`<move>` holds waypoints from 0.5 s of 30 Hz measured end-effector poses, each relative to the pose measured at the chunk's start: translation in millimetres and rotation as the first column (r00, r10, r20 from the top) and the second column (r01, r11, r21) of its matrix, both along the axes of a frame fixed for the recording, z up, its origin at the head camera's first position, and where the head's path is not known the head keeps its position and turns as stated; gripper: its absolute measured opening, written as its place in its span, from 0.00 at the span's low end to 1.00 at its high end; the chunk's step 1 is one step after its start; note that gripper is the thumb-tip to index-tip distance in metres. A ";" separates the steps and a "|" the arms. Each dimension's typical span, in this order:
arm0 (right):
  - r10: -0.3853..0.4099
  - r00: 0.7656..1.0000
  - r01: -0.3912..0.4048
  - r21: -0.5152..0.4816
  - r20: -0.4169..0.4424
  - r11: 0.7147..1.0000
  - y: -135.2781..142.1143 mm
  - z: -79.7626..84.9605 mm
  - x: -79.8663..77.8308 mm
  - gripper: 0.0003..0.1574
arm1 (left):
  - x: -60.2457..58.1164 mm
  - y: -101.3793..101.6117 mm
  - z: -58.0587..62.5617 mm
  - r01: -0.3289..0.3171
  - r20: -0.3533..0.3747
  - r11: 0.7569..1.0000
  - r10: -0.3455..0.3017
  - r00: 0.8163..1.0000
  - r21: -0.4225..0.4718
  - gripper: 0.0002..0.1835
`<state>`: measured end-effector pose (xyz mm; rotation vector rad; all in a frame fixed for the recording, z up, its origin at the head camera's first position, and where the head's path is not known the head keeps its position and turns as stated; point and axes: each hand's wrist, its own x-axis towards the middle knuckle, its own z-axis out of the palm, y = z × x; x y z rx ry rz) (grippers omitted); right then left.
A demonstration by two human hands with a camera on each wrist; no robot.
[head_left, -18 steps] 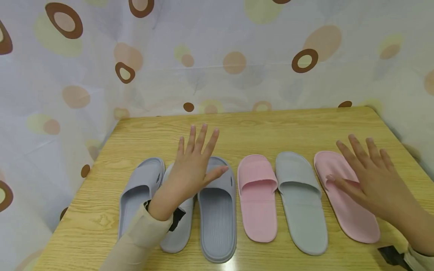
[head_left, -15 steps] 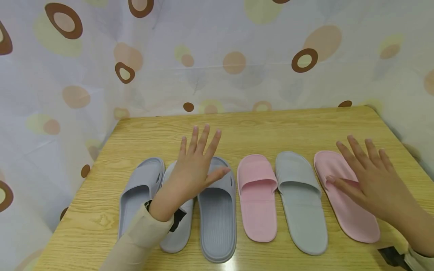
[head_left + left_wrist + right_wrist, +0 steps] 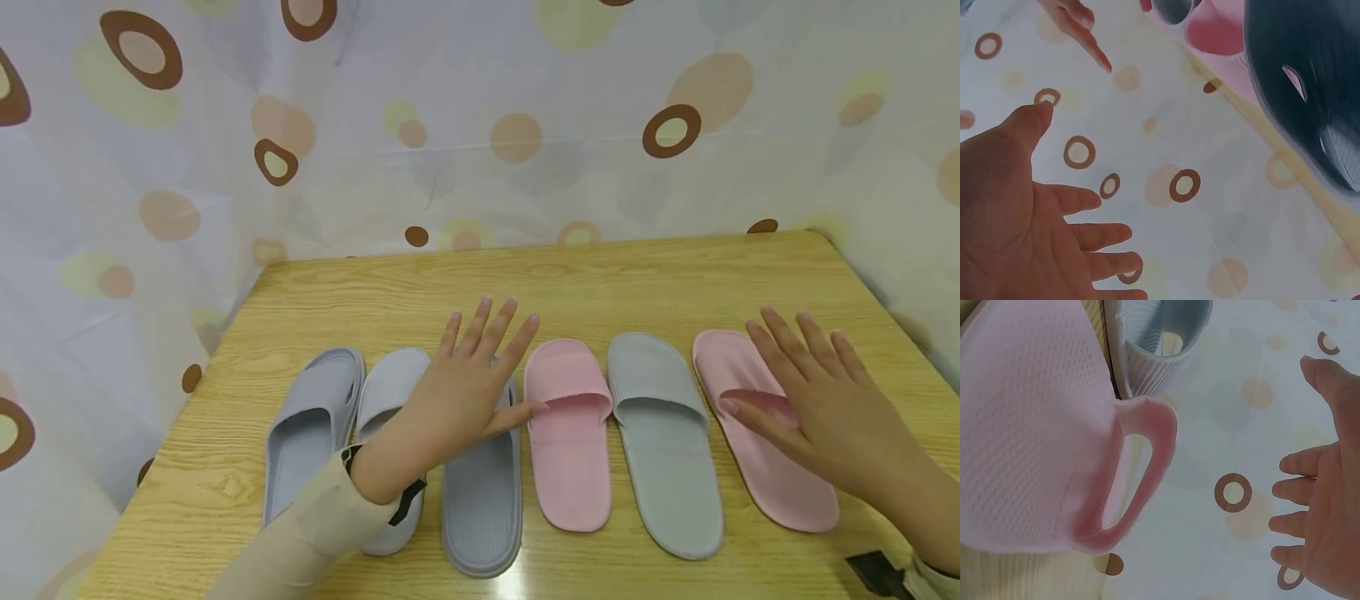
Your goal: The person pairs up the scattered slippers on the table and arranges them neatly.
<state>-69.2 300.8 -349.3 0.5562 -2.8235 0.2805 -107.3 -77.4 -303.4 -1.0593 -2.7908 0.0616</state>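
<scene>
My left hand (image 3: 461, 396) hovers palm down with its fingers spread, over a blue-grey slipper (image 3: 482, 517) and partly hiding it. In the head view its thumb overlaps the edge of a pink slipper (image 3: 572, 475). A light grey slipper (image 3: 392, 375) lies left of that hand, partly behind the wrist, with another blue-grey slipper (image 3: 300, 450) at the far left. My right hand (image 3: 836, 408), fingers also spread, is above the rightmost pink slipper (image 3: 780, 479). Between the two pink ones lies a pale grey slipper (image 3: 667, 475). Neither hand holds anything.
The slippers lie side by side, toes pointing away, on a wooden table (image 3: 525, 283). Behind it and along its sides hangs a white curtain (image 3: 450, 75) with brown, orange and yellow spots.
My left hand has shifted right and slightly nearer, uncovering the toe of the light grey slipper and covering more of the blue-grey one. The right hand has lowered slightly. The slippers lie as before.
</scene>
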 end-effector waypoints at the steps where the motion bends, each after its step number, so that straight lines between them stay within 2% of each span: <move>1: 0.004 1.000 -0.004 0.003 -0.001 1.000 0.1 0.4 0.8 0.57 | 1.2 2.5 -0.4 0.007 -0.004 1.000 -0.007 1.000 -0.013 0.47; 5: 0.025 1.000 -0.025 0.005 0.006 1.000 1.7 -0.2 3.4 0.57 | 4.5 11.7 -1.1 0.041 0.042 0.999 -0.039 0.998 -0.036 0.47; 8: 0.087 0.996 -0.087 -0.021 -0.017 0.996 5.4 -5.2 4.9 0.57 | 6.4 18.1 -2.3 0.081 0.070 0.996 -0.078 0.995 -0.043 0.45; 13: 0.213 0.975 -0.220 -0.106 -0.069 0.970 9.5 -14.7 9.1 0.57 | 9.8 28.0 -5.8 0.129 0.035 0.986 -0.126 0.991 -0.110 0.44; 15: 0.234 0.970 -0.242 -0.135 -0.072 0.961 10.1 -16.5 11.8 0.58 | 11.3 32.3 -6.8 0.135 0.030 0.980 -0.132 0.991 -0.144 0.44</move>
